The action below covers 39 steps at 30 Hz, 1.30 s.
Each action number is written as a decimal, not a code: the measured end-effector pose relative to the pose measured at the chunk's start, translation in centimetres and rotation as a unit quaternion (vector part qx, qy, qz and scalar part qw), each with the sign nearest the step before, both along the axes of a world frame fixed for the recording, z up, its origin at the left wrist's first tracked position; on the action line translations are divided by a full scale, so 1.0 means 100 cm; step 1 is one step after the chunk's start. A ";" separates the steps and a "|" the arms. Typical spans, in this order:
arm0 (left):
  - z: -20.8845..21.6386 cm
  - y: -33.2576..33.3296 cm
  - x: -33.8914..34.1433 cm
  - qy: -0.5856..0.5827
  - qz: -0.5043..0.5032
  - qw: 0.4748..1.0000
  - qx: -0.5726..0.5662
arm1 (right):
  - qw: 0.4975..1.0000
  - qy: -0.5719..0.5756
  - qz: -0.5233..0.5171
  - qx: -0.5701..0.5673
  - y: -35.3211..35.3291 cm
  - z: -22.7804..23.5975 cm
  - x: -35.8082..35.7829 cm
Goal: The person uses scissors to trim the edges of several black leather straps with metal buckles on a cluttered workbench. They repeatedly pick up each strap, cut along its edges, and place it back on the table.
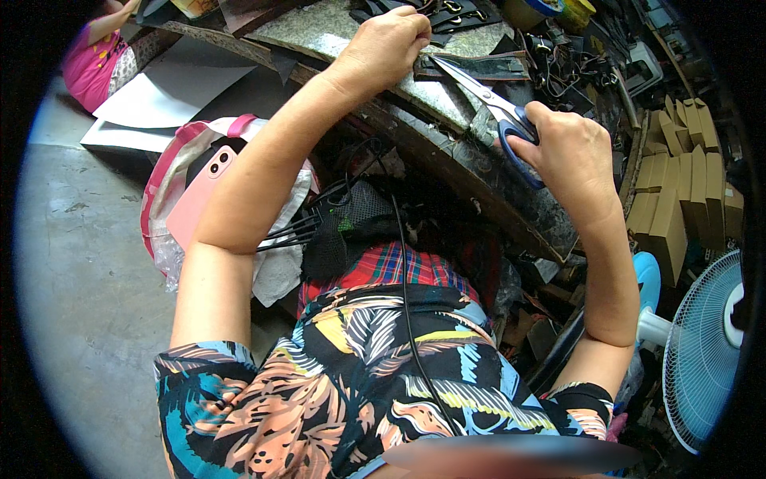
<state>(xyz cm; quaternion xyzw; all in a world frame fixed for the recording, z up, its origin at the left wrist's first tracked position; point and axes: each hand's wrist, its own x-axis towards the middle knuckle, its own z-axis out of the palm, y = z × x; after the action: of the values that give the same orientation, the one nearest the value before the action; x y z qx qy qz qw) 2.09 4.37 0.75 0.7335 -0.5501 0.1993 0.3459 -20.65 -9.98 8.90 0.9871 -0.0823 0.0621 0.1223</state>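
Observation:
My right hand (pixel 576 156) grips a pair of scissors (pixel 483 93) by its dark blue handles. The steel blades point to the upper left, over the worktable's edge, with their tips close to my left hand (pixel 388 46). That hand is closed, thumb and fingers pressed together above the table; what it pinches, if anything, is too small or hidden to name. A dark flat strip (pixel 499 67) lies on the worktable (pixel 319 33) just beyond the scissors. Several black pieces with metal fittings (pixel 451 11) lie past my left hand.
Cardboard boxes (pixel 664 188) stand at the right, near a light blue fan (pixel 702 351). A bag with a pink rim (pixel 152 188) holds a pink phone (pixel 194 199) at the left. A black cord (pixel 405 291) hangs down over my lap. Another person in pink (pixel 92 68) is at the far left.

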 end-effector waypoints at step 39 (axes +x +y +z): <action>-0.001 0.012 -0.007 -0.032 -0.032 0.998 0.050 | 0.999 -0.013 -0.025 0.028 -0.010 -0.011 -0.021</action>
<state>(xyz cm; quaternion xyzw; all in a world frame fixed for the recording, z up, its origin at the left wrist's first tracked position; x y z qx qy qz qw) 1.37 5.55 0.63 0.7251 -0.5932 0.1841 0.2973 -22.70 -11.00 7.77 0.9870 -0.1101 0.0694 0.0948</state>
